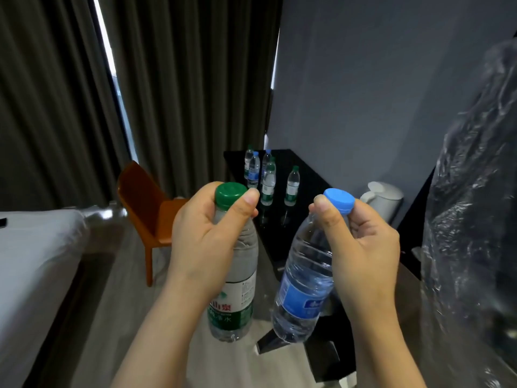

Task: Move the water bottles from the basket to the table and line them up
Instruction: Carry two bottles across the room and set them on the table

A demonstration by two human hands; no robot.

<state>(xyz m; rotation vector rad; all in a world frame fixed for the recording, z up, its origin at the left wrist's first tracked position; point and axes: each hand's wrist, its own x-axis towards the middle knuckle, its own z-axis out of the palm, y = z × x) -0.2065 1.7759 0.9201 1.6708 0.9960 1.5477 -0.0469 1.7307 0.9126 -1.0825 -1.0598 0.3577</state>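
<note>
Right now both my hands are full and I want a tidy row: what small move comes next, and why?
Probably carry both forward to the black table: the left hand grips the green-capped bottle and the right hand the blue-capped bottle, both in the air, short of the standing bottles.

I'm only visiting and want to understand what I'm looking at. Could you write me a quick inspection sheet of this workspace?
Surface: black table, glossy, against the grey wall.
Job's things: green-capped bottle and blue-capped bottle, both held in the air, short of the table; five other bottles stand upright on the table in a loose group; basket not in view.
Clutter: white kettle on the table by the wall.
Grippers: left hand grips the green-capped bottle at its neck; right hand grips the blue-capped bottle at its neck.
Cables: nothing seen.
Surroundings: orange chair, bed, dark curtains, clear plastic sheeting at the right.
</note>
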